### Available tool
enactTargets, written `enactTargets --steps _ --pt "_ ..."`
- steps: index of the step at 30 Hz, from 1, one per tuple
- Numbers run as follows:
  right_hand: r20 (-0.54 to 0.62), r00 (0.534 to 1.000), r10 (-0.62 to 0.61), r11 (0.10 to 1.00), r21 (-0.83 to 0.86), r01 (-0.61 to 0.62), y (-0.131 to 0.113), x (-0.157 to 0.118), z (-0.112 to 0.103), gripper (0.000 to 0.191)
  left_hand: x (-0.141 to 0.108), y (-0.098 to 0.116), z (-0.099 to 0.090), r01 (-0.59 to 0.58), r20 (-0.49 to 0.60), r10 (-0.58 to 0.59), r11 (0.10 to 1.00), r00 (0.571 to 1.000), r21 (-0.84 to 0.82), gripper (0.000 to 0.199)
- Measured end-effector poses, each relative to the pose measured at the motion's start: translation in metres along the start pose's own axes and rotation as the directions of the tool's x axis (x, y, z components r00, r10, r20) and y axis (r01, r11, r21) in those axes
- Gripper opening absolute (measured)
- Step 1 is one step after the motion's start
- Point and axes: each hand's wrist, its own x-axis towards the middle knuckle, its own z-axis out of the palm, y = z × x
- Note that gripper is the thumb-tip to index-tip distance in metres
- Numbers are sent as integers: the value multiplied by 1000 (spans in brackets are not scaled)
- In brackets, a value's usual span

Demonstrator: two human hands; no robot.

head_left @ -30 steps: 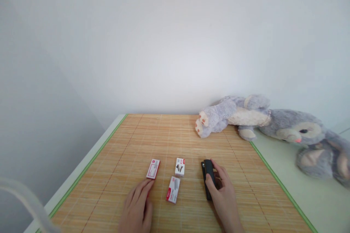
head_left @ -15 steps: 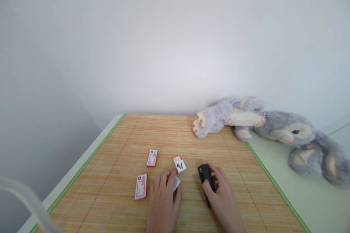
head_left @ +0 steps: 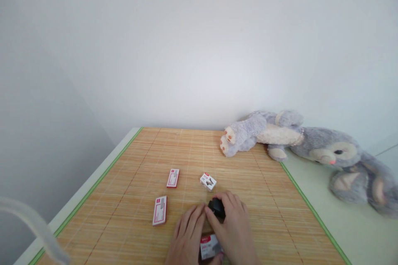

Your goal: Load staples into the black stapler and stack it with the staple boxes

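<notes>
My left hand is closed around a small white box with a red band, its thumb at the box's near right side. The box looks like a staple box, but its print is too small to read. My right hand grips a black stapler, mostly hidden under the palm and fingers. The two hands meet near the stapler's left end. Just beyond them lies another small white box with a red corner and a dark picture.
Two flat red-and-white boxes lie to the left on the bamboo mat. A grey plush rabbit stretches along the back right, against the wall. A pale curved bar crosses the lower left corner.
My right hand has brought the stapler left and nearer, beside my left hand. The box in my left hand has come nearer and shows more. The small box beyond has shifted right and turned.
</notes>
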Motion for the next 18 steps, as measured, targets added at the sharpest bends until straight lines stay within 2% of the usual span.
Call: enactTargets --steps 2,5,7,9,12,14,16,18 --pt "-33 999 3 1000 -2 -3 -13 3 8 14 -3 -2 5 -23 -16 23 999 1000 36 101" --pt "-115 993 -8 996 82 18 -24 10 15 8 -5 -1 7 9 -31 -7 997 999 77 100" --pt "-192 981 -6 970 236 52 -25 15 16 6 -5 1 6 53 -65 -47 993 997 102 95" --pt "-249 967 53 894 444 66 -20 21 15 8 -5 3 4 95 -106 -82 988 991 122 92" --pt "-268 930 252 700 714 16 -3 27 11 17 -4 5 1 131 -134 -111 980 985 152 93" --pt "-242 879 411 523 852 -11 11 29 7 22 -3 6 0 138 -128 -117 976 985 168 95" --pt "-154 826 542 306 952 -23 25 30 1 25 -1 7 -2 142 -118 -123 975 985 172 96" --pt "-34 789 614 115 992 -47 39 28 -6 28 0 8 -2 141 -104 -125 976 987 167 94"
